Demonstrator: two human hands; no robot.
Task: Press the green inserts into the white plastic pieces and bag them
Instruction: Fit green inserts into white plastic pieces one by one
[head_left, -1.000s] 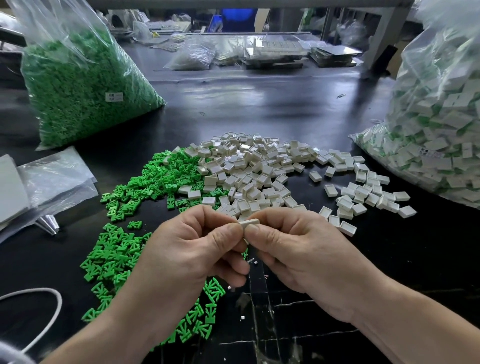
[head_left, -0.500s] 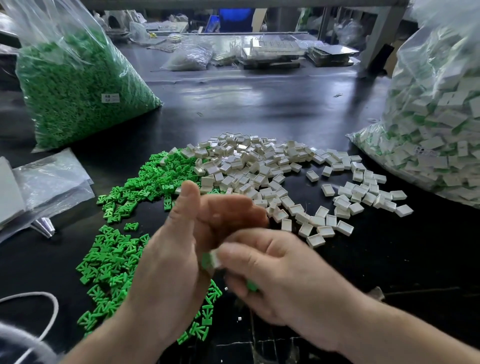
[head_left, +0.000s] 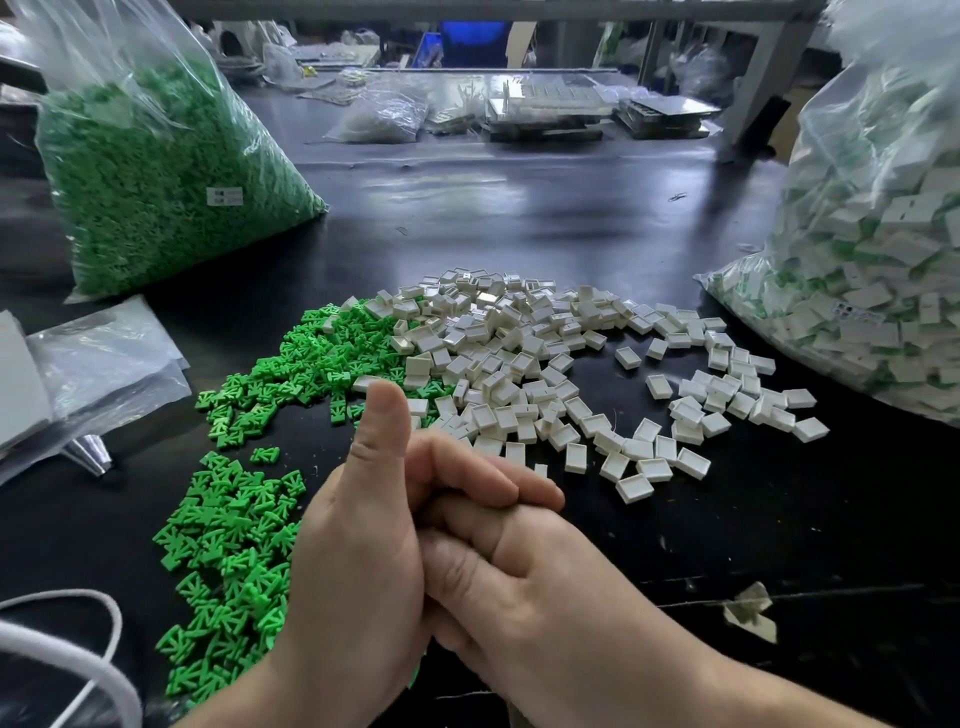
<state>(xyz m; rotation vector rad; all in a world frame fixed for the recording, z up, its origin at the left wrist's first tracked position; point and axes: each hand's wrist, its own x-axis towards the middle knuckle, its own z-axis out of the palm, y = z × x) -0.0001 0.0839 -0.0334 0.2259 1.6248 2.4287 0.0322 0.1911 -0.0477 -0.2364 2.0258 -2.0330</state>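
a: both hands are meeting low in the middle, just in front of the piles. the left hand (head_left: 358, 551) is curling its fingers over the fingers of the right hand (head_left: 530, 587), thumb (head_left: 382, 421) sticking straight up.

b: anything between them?

a: cannot tell. the palms are pressing together and hiding the inside, so gripping or empty, i'm not calling it for either one.

b: and the parts?

a: the green inserts (head_left: 234, 519) are lying loose on the dark surface (head_left: 519, 208), running from beside the left hand up toward the middle. the white pieces (head_left: 519, 353) are heaping just to their right, the two piles touching, strays trailing off rightward.

b: bags?

a: a clear bag of green parts (head_left: 156, 171) is sitting far left. a clear bag of white-and-green pieces (head_left: 872, 260) is bulging at the right edge. flat plastic sleeves (head_left: 104, 364) are lying at the left, and a white cord (head_left: 78, 649) is curling in the near left corner.
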